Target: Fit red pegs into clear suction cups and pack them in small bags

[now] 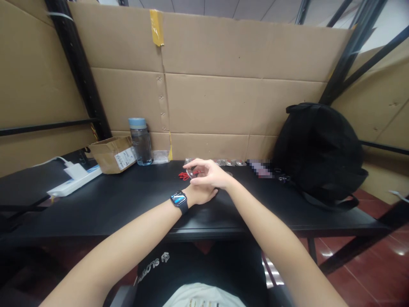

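Black desk (128, 204), right hand (209, 174) grip pinching clear piece (191, 172), left hand (202, 195) grip hidden, box label (125, 158) illegible

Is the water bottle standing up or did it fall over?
Standing up: the water bottle is upright on the black table, blue cap on top.

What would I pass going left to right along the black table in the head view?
White power strip → cardboard box → water bottle → right hand holding a small clear piece → row of small clear packets → black backpack.
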Available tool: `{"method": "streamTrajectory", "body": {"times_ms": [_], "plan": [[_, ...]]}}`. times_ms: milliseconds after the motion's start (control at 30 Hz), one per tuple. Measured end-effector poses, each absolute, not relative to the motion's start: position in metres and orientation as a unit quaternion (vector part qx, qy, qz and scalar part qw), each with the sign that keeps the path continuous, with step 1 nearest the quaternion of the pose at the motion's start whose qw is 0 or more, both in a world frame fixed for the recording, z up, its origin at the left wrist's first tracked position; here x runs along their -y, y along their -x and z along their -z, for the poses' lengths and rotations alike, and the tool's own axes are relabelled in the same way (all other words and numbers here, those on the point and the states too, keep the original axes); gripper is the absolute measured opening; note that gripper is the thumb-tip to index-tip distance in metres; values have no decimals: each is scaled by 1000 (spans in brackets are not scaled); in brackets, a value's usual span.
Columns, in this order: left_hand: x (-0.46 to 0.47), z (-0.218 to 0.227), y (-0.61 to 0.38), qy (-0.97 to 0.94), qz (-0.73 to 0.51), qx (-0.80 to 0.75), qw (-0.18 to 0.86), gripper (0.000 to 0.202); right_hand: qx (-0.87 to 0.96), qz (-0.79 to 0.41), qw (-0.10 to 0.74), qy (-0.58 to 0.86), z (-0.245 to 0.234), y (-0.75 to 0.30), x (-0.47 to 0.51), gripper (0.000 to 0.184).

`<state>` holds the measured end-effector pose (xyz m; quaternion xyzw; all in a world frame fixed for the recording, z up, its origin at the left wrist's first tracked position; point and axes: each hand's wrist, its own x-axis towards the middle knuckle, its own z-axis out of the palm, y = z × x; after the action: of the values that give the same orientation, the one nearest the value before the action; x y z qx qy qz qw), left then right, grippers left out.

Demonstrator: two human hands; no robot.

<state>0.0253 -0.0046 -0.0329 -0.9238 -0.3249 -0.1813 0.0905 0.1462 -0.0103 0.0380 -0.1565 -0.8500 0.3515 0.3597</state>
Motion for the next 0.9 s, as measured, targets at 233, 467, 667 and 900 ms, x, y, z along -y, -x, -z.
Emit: {"method": "streamTrajectory", "body": {"times_ms": [233, 467, 667, 900], "plan": [[2, 30, -23, 926, 179, 329, 35, 43, 854, -198, 367, 310, -34, -202, -26, 46], [0, 32, -18, 920, 164, 350, 62, 38, 855, -119, 286, 416, -37, -230, -34, 43], [-1, 27, -11, 922, 131, 364, 23, 42, 855, -152, 139, 476, -39, -245, -33, 49], [1, 24, -12, 926, 126, 355, 8, 44, 847, -146, 63, 507, -31, -243, -37, 48]]}}
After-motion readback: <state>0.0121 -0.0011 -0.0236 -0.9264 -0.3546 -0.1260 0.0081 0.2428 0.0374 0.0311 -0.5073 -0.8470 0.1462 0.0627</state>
